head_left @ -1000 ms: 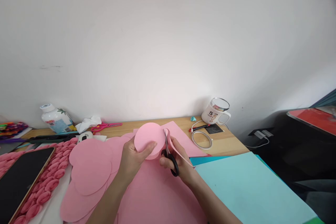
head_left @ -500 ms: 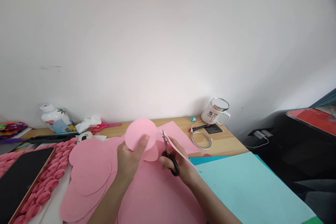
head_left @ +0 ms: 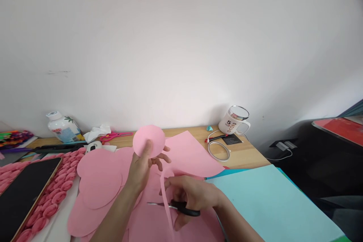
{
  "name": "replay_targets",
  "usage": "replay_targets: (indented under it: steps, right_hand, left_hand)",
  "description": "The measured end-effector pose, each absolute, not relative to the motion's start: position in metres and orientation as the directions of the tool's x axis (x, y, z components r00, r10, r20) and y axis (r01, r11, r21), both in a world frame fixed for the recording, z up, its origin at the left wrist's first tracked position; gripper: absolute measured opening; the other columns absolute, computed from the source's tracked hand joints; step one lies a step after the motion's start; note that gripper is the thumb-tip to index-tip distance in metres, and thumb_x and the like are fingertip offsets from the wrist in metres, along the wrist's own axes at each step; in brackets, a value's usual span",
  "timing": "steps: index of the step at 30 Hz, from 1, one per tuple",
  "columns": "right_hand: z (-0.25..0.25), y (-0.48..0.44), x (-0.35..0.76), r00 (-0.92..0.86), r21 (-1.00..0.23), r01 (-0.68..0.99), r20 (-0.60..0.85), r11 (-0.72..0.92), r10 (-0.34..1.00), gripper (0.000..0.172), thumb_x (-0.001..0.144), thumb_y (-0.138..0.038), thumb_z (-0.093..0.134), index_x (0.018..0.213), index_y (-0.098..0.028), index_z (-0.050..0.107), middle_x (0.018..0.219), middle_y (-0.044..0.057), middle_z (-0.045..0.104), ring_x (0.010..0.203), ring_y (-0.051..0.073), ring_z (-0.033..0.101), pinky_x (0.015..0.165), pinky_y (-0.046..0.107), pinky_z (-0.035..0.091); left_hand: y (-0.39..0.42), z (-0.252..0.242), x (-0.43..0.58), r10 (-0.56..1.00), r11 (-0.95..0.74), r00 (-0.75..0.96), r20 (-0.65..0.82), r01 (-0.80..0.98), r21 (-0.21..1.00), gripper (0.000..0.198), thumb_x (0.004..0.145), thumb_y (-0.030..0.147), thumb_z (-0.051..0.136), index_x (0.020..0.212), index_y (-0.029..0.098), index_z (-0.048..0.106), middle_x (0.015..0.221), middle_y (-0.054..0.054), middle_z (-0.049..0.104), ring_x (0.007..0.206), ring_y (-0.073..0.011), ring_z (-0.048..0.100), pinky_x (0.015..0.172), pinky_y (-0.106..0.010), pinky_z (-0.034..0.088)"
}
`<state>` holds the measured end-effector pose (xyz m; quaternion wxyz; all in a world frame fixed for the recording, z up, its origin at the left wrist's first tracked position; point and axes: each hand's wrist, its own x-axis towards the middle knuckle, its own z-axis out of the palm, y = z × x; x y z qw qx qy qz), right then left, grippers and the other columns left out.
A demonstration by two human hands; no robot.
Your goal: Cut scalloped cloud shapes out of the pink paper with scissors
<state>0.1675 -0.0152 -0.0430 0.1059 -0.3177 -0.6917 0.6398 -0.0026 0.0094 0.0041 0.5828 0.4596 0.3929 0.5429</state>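
Observation:
Between the thumb and fingers of my left hand (head_left: 141, 168) is a pink paper circle (head_left: 150, 140), raised above the desk. My right hand (head_left: 195, 194) has its fingers through the handles of black-handled scissors (head_left: 184, 208), whose blades point left. A thin curled pink paper strip (head_left: 167, 208) hangs at my right fingertips and crosses in front of the blades. Under both hands lies a large pink paper sheet (head_left: 150, 219), with another part of pink paper (head_left: 193, 151) behind. Overlapping rounded pink paper cutouts (head_left: 102, 185) lie to the left of my left forearm.
A white mug (head_left: 233, 121), a coiled white cable (head_left: 219, 151) and a black card (head_left: 232, 139) are at back right. Light blue paper (head_left: 272, 204) lies right. On the left are a phone (head_left: 27, 193), a white bottle (head_left: 64, 126), tissue (head_left: 98, 132) and pink scissors (head_left: 117, 134).
My right hand has come down and turned, swinging the scissors from pointing up to pointing left. The strip now hangs in front of them. My left hand keeps the circle, its other fingers spread.

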Motion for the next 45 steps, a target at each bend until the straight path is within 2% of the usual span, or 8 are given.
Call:
replay_targets:
  steps: [5,9,15,19,23,29,35,45]
  right_hand:
    - [-0.046,-0.016,0.173,-0.841,-0.969,0.189,-0.243,-0.158,0.484,0.067,0.039,-0.035,0.087,0.095,-0.016,0.057,0.056,-0.009,0.054,0.049,0.007,0.053,0.045,0.015,0.042]
    - [-0.032,-0.019,0.178,-0.867,-0.97,0.099,-0.194,-0.223,0.458,0.055,0.043,-0.046,0.082,0.083,-0.016,0.057,0.052,-0.009,0.051,0.042,0.006,0.05,0.041,0.016,0.038]
    - [-0.022,-0.02,0.197,-0.895,-0.993,-0.034,-0.019,-0.111,0.445,0.049,0.045,-0.053,0.078,0.074,-0.014,0.067,0.054,-0.002,0.057,0.042,0.008,0.048,0.045,0.023,0.041]
    - [-0.042,-0.01,0.206,-0.85,-0.86,-0.479,0.404,-0.177,0.338,0.051,0.023,-0.059,0.077,0.045,-0.02,0.054,0.029,-0.011,0.04,0.026,0.007,0.041,0.037,0.023,0.045]
    - [-0.047,-0.006,0.199,-0.498,-0.642,-0.761,0.482,-0.097,0.721,0.048,0.048,-0.063,0.072,0.056,-0.021,0.049,0.032,-0.018,0.019,0.022,-0.001,0.021,0.039,0.017,0.041]
    - [-0.033,-0.016,0.162,-0.319,-0.825,-0.559,0.128,-0.077,0.939,0.036,0.07,-0.05,0.069,0.084,-0.019,0.056,0.057,-0.006,0.046,0.051,0.009,0.043,0.061,0.03,0.047]
    - [-0.035,-0.021,0.145,-0.31,-0.935,-0.356,0.106,-0.012,0.945,0.04,0.071,-0.045,0.069,0.091,-0.018,0.047,0.067,-0.002,0.051,0.06,0.013,0.049,0.065,0.03,0.042]
    - [-0.023,-0.026,0.14,-0.362,-0.917,-0.398,0.183,0.026,0.914,0.036,0.073,-0.045,0.068,0.085,-0.019,0.047,0.074,0.002,0.052,0.067,0.014,0.045,0.066,0.029,0.039]
  left_hand:
    - [0.005,-0.001,0.001,0.956,-0.018,0.287,0.067,-0.169,0.986,0.036,0.084,0.047,0.046,0.091,0.014,0.057,0.078,-0.01,0.068,0.047,-0.0155,0.062,0.041,-0.023,0.038]
    - [0.003,-0.004,0.001,0.935,0.013,0.352,0.041,-0.15,0.989,0.043,0.085,0.05,0.041,0.076,0.012,0.059,0.054,-0.005,0.063,0.031,-0.0115,0.05,0.035,-0.023,0.032]
    - [0.013,-0.003,-0.007,0.992,0.067,-0.106,-0.065,0.013,0.998,0.051,0.08,0.051,0.047,0.042,0.017,0.048,0.032,0.002,0.043,0.03,-0.0102,0.04,0.037,-0.024,0.031]
    - [0.014,-0.003,-0.009,0.996,0.07,-0.06,-0.06,0.178,0.982,0.044,0.074,0.051,0.055,0.047,0.017,0.052,0.039,0.001,0.051,0.036,-0.0115,0.044,0.038,-0.023,0.031]
    - [0.006,-0.002,-0.002,0.961,0.026,0.269,-0.07,0.161,0.987,0.045,0.08,0.051,0.048,0.055,0.015,0.058,0.036,0.003,0.049,0.029,-0.0083,0.039,0.039,-0.022,0.031]
    - [0.005,-0.003,0.005,0.966,-0.009,0.257,0.025,-0.061,0.998,0.053,0.083,0.057,0.039,0.059,0.013,0.056,0.05,-0.002,0.055,0.034,-0.009,0.045,0.036,-0.022,0.029]
    - [0.003,-0.005,0.006,0.98,-0.093,0.173,0.1,-0.05,0.994,0.05,0.085,0.052,0.04,0.052,0.016,0.049,0.04,0.003,0.044,0.036,-0.0093,0.041,0.039,-0.023,0.03]
    - [-0.003,-0.002,0.01,0.989,-0.055,0.142,0.05,0.035,0.998,0.052,0.084,0.051,0.044,0.045,0.017,0.051,0.039,-0.001,0.049,0.04,-0.011,0.046,0.039,-0.022,0.037]
